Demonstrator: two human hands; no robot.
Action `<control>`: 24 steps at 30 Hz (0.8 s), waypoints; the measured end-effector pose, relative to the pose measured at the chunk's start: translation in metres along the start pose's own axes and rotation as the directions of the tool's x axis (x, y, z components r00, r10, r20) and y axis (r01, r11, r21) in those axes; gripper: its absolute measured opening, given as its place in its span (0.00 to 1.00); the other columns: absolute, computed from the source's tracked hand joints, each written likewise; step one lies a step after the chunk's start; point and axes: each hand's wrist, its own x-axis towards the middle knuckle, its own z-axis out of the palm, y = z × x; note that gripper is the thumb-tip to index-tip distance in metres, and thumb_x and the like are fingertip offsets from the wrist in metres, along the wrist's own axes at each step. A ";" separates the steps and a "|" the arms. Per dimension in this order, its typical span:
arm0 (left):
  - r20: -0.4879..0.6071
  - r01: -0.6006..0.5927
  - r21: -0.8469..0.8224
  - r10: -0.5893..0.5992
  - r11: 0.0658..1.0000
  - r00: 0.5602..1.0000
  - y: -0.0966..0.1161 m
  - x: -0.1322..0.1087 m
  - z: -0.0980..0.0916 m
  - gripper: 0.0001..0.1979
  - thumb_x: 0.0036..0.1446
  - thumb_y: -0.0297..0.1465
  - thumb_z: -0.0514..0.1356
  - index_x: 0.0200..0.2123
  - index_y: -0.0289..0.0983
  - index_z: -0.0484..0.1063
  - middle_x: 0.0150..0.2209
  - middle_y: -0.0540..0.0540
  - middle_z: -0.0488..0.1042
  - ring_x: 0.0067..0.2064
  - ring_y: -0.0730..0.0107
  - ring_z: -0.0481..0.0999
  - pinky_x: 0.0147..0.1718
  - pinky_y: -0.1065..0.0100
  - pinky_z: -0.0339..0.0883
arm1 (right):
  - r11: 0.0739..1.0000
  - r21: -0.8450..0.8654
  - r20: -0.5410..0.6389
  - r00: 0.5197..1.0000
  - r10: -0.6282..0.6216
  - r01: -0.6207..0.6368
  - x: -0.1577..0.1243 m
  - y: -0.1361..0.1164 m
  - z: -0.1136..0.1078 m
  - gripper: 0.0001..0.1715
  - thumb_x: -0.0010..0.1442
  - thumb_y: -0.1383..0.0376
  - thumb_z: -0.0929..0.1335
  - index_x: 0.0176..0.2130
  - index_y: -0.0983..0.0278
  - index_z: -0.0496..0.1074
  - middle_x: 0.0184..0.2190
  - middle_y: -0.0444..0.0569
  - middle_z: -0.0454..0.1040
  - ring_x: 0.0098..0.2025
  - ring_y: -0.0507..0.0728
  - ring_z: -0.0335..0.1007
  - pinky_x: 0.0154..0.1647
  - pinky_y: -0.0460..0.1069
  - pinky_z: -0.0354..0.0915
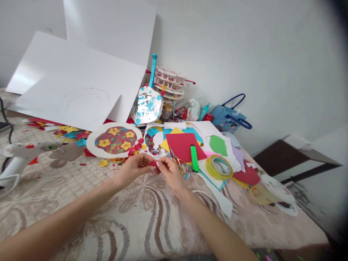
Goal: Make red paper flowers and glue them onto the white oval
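Both of my hands meet over the near middle of the cloth-covered table, pinching a small red paper piece [154, 164] between their fingertips. My left hand [137, 166] is closed on its left side, and my right hand [172, 173] is closed on its right. Fingers cover much of the piece, so its full shape is hidden. Just right of my right hand lie gold-handled scissors [178, 161], partly on a red paper sheet [182, 146]. Behind my left hand are small red paper flowers [136, 148], beside a white oval board [91, 143] decorated with yellow flowers.
A glue gun [16, 159] stands at the left. On the right are a green cutter [194, 158], a tape roll [209, 167] and a clear tub [262, 194]. White boards [67, 79] lean against the wall, near a blue-handled round piece [148, 117] and a blue bag [225, 117].
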 end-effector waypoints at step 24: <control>-0.105 0.059 0.039 -0.054 0.998 0.993 0.009 -0.004 0.002 0.12 0.41 0.36 0.67 0.21 0.34 0.71 0.19 0.51 0.71 0.22 0.76 0.68 0.22 0.75 0.59 | 0.998 -0.058 0.006 1.000 0.000 0.000 -0.003 -0.007 0.004 0.12 0.54 0.56 0.67 0.31 0.63 0.67 0.24 0.42 0.68 0.25 0.50 0.64 0.28 0.46 0.63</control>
